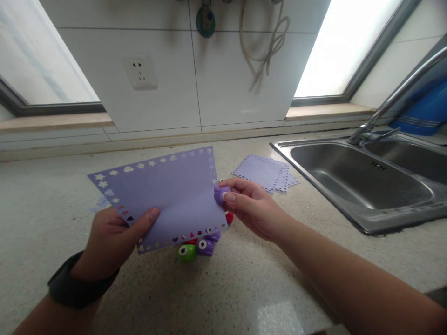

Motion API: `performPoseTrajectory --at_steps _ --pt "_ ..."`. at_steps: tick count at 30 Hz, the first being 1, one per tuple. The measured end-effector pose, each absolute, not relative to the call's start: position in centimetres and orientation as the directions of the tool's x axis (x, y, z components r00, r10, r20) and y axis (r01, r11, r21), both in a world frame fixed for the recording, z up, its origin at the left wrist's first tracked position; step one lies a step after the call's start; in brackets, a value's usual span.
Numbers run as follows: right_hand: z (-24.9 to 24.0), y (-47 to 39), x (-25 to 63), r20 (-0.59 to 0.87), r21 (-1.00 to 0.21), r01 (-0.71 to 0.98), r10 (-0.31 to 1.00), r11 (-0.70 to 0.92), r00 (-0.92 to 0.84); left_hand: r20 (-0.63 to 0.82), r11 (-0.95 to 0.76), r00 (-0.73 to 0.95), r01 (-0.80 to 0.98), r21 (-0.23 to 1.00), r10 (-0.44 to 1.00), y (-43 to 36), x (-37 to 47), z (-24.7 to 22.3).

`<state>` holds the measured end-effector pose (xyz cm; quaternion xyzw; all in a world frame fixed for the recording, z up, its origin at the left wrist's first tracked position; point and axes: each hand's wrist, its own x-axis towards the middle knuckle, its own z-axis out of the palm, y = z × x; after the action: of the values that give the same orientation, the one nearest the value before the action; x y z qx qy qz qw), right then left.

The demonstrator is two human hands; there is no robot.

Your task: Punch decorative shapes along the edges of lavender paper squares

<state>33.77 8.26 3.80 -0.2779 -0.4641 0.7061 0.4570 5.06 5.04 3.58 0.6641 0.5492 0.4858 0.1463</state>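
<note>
No lettering, number or brand can be read. A small dark pictogram [183, 251] marks the white button [180, 254] of the green punch [190, 253], and a similar one marks that of the purple punch [209, 249] beside it; their exact shapes are too small to tell.

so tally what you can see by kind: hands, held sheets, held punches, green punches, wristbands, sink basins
Hands: 2
Held sheet: 1
Held punch: 1
Green punch: 1
Wristband: 1
Basins: 2
Total: 8
</note>
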Motion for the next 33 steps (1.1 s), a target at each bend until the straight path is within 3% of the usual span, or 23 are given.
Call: performPoseTrajectory --at_steps 14,33 --pt "3.1 8.5 33.8 0.007 -0.931 -0.324 0.877 -0.17 -0.48 0.532 -0.393 -0.024 0.644 0.656 0.846 5.0 4.9 3.3" --pt "3.2 8.4 33.7 -0.027 -0.893 -0.381 0.873 -0.24 -0.486 0.599 -0.425 0.009 0.712 0.559 0.801 4.5 5.2 3.4"
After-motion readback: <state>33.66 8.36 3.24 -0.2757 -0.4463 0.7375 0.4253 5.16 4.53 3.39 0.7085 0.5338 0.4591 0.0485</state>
